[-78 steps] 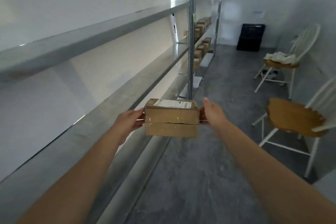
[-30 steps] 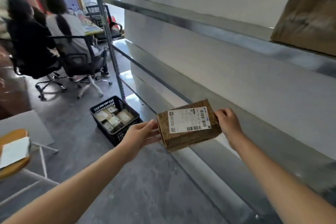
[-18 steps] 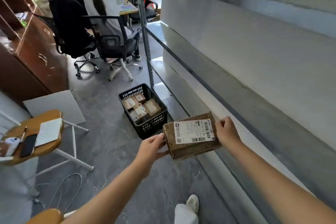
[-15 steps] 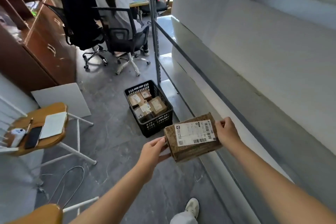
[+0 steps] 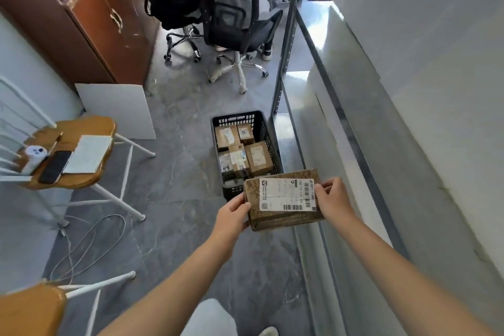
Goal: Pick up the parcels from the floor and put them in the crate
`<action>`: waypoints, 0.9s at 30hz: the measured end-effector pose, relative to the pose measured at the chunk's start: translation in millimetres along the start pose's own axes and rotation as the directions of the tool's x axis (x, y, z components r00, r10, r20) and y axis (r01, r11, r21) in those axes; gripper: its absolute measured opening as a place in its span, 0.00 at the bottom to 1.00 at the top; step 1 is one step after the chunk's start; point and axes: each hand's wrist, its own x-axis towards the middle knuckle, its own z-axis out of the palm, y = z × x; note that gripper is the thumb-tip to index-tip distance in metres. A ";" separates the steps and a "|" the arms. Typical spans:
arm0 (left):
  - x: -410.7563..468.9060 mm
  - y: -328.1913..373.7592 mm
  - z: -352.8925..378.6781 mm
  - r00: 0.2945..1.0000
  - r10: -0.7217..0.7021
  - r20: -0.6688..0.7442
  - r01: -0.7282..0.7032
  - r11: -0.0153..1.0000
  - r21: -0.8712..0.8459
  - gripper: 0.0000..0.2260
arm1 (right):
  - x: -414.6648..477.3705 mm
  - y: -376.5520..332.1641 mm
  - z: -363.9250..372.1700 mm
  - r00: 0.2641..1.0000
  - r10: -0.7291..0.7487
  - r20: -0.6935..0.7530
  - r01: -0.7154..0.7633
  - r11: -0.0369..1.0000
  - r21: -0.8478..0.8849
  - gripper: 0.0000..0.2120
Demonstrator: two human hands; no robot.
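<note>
Held a brown cardboard parcel (image 5: 283, 215) level between both hands, white shipping label (image 5: 286, 194) turned up; gripped its left end with the left hand (image 5: 231, 214), fingers (image 5: 241, 206) wrapped round the edge; pinched its right end with the right hand (image 5: 331, 200), fingers (image 5: 324, 189) bent over the top beside the barcode; gripped at the two short ends, probably to hold the box flat and leave the underside free for setting down.

Had the parcel in the air, off the floor (image 5: 174, 199) and not yet in the crate; hid, with it, the near end of the black plastic crate (image 5: 215, 128), which stood on the floor just beyond and below the fingers.

Saw several taped cardboard parcels (image 5: 257, 157) already lying inside, labels up, filling most of the far part; could not tell how much room was left at the near end.

Judged the step to be the carry to the crate, with lowering and letting go not yet done; would call for a gap among the packed boxes, or a flat spot on top of them.

Noted the metal shelf (image 5: 327, 43) close to the right of the right fingers, and the crate set against its upright post (image 5: 285, 57); so little side room there.

Noted, well to the left of the left fingers, a wooden chair (image 5: 90, 174) bearing a phone (image 5: 54, 166) and a notebook (image 5: 88, 154); below it a white cable (image 5: 90, 240) loose on the floor, a possible snag for the feet.
</note>
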 end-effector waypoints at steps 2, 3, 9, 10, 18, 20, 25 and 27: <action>22.1 9.1 -4.3 1.000 0.000 -0.014 0.000 1.000 -0.015 0.17 | 22.6 -13.9 16.8 0.999 -0.007 0.039 0.008 1.000 -0.021 0.07; 35.2 13.9 -8.3 1.000 -0.003 -0.023 0.003 1.000 -0.015 0.18 | 34.3 -21.4 25.8 0.998 -0.011 0.060 0.013 0.999 -0.029 0.07; 141.4 40.6 -33.3 0.994 -0.085 -0.073 0.086 0.996 0.001 0.19 | 109.1 -61.7 85.8 0.991 0.006 0.135 0.002 0.998 -0.066 0.12; 160.4 43.6 -36.1 0.992 -0.099 -0.072 0.100 0.995 0.001 0.19 | 121.1 -65.7 95.1 0.990 0.023 0.141 -0.013 0.998 -0.068 0.12; 285.7 52.8 -57.4 0.971 -0.232 -0.053 0.234 0.971 0.051 0.18 | 212.2 -91.3 166.1 0.971 0.169 0.169 -0.152 0.982 -0.110 0.14; 313.1 52.9 -60.6 0.970 -0.232 -0.070 0.236 0.971 0.047 0.17 | 235.5 -89.5 183.5 0.960 0.207 0.186 -0.193 0.977 -0.093 0.13; 376.3 35.4 -64.9 0.968 -0.237 -0.086 0.246 0.963 0.112 0.20 | 283.4 -65.5 229.2 0.925 0.312 0.216 -0.310 0.950 -0.046 0.11; 400.7 27.1 -62.1 0.975 -0.206 -0.084 0.218 0.959 0.180 0.20 | 301.5 -49.4 247.8 0.909 0.357 0.216 -0.361 0.932 -0.022 0.11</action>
